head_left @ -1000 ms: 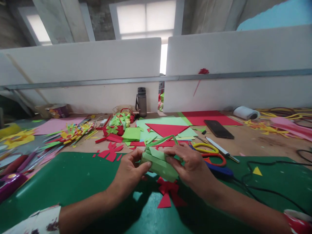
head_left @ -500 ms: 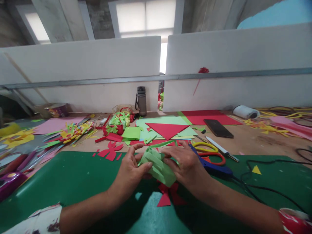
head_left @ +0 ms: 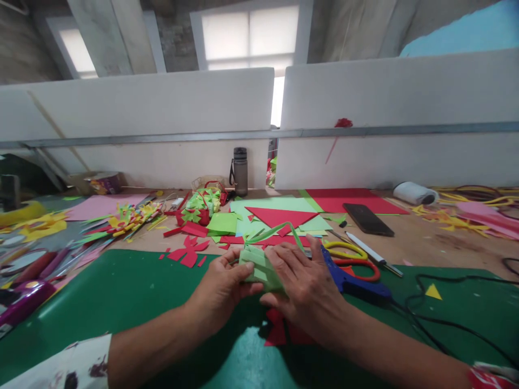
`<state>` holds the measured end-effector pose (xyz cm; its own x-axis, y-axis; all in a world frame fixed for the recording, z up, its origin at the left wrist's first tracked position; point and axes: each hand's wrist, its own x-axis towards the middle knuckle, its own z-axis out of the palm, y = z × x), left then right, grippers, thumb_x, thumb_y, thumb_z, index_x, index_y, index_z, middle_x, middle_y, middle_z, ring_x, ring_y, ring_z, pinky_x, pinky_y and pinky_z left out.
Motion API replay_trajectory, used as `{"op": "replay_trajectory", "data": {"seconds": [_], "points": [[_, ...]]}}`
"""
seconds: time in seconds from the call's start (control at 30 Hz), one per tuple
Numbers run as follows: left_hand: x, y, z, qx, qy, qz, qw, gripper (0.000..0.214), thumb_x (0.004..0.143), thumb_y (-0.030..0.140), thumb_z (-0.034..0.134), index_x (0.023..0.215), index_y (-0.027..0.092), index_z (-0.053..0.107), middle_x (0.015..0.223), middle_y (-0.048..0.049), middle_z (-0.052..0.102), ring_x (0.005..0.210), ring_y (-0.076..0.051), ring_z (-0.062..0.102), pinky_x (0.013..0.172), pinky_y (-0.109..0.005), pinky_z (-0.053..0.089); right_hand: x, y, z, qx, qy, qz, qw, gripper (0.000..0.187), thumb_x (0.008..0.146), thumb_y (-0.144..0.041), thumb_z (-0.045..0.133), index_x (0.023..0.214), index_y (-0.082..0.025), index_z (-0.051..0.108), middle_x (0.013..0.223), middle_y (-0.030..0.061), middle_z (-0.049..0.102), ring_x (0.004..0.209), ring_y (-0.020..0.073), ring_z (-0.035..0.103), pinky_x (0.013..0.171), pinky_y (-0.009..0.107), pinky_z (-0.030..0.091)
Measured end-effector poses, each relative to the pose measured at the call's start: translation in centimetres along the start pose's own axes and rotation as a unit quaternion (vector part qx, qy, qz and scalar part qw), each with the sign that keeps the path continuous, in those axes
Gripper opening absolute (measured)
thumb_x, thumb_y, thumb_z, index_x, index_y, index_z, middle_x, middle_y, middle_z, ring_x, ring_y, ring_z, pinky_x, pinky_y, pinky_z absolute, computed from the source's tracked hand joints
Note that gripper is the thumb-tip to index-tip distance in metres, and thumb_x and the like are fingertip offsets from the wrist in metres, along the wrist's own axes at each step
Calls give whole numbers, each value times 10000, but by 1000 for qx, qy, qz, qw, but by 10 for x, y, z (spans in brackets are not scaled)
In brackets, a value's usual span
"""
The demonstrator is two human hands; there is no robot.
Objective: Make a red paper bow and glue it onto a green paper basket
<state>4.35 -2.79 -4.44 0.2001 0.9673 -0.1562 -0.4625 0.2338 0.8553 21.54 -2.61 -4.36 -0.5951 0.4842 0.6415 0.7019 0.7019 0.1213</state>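
Both hands hold a light green paper box [head_left: 256, 265] just above the green cutting mat [head_left: 121, 297]. My left hand [head_left: 223, 289] grips its left end with thumb and fingers closed. My right hand [head_left: 302, 286] lies over its right side, fingers pressed on the paper. A green paper strip [head_left: 279, 231] arches from the box like a handle. A red paper bow [head_left: 279, 332] lies on the mat, partly hidden under my right wrist.
A blue glue gun [head_left: 354, 281] with a black cord lies right of my hands, with yellow and red scissors [head_left: 352, 256] behind it. A phone [head_left: 368, 219], a pen, coloured paper sheets and scraps, a grey bottle [head_left: 240, 170] and white partitions stand farther back.
The box has tipped and shifted slightly; my right hand moved from gripping its end to lying across its top, covering more of the red bow. The view rose a little.
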Motion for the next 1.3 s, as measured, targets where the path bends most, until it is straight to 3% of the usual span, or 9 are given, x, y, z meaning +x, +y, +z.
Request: {"op": "replay_trajectory", "data": {"seconds": [0.23,0.37,0.43,0.57,0.7,0.8,0.9,1.07,1.3], "points": [[-5,5,2,9,-16,-4,1000,402,670,228,771,998,149,553,894,-52,628,700,-141,615,575,-258,549,-4,-5,2,-69,1,-39,997,410,900,-200,489,1252,11,494,1186,237,619,1101,365,544,1015,620,128],[-4,6,-8,157,-62,76,983,459,744,313,711,1128,171,503,1039,-94,620,872,-207,621,639,-300,546,-3,2,-1,-40,-12,9,999,431,886,-170,488,1285,-8,457,1194,215,618,1087,336,557,1019,595,158],[-1,9,-17,272,-67,163,946,617,716,289,740,1247,196,440,1199,-123,571,1073,-252,566,797,-350,526,-1,6,-2,-26,-17,37,999,455,877,-191,513,1300,-41,442,1208,199,614,1091,323,557,1017,582,181],[9,16,-33,469,-74,318,821,903,657,293,797,1411,239,302,1436,-153,380,1317,-320,357,1025,-477,378,0,10,-5,-16,-25,54,998,479,844,-154,539,1307,-84,437,1217,174,616,1091,309,558,1015,576,205],[17,15,-41,574,-105,382,716,861,723,371,742,1439,228,286,1427,-167,401,1314,-332,367,1058,-499,340,0,10,-3,-19,-20,39,999,454,827,-87,508,1279,-76,467,1165,161,638,1038,303,573,1003,567,221],[19,10,-39,594,-113,467,645,820,732,403,732,1420,203,334,1388,-183,443,1291,-337,394,1066,-489,329,0,8,-1,-37,-16,15,999,428,836,-51,456,1263,-52,484,1117,160,648,998,303,579,991,559,237],[19,8,-35,596,-111,516,606,731,757,370,714,1391,201,394,1366,-172,482,1294,-342,390,1088,-501,285,2,6,0,-65,-6,-18,998,382,883,-37,368,1240,-26,504,1081,170,655,967,309,583,985,561,238],[19,7,-34,636,-164,521,545,672,829,298,636,1418,149,347,1334,-191,524,1301,-323,400,1101,-497,272,2,2,2,-53,-12,-22,998,370,895,-24,322,1199,-28,533,1085,166,651,965,298,580,998,558,241],[17,8,-34,664,-119,548,495,642,863,298,586,1416,124,310,1260,-195,580,1249,-309,467,1056,-493,346,7,1,6,-52,4,-37,998,370,934,-64,281,1207,-32,529,1088,160,650,1035,292,545,1053,582,158]]}}
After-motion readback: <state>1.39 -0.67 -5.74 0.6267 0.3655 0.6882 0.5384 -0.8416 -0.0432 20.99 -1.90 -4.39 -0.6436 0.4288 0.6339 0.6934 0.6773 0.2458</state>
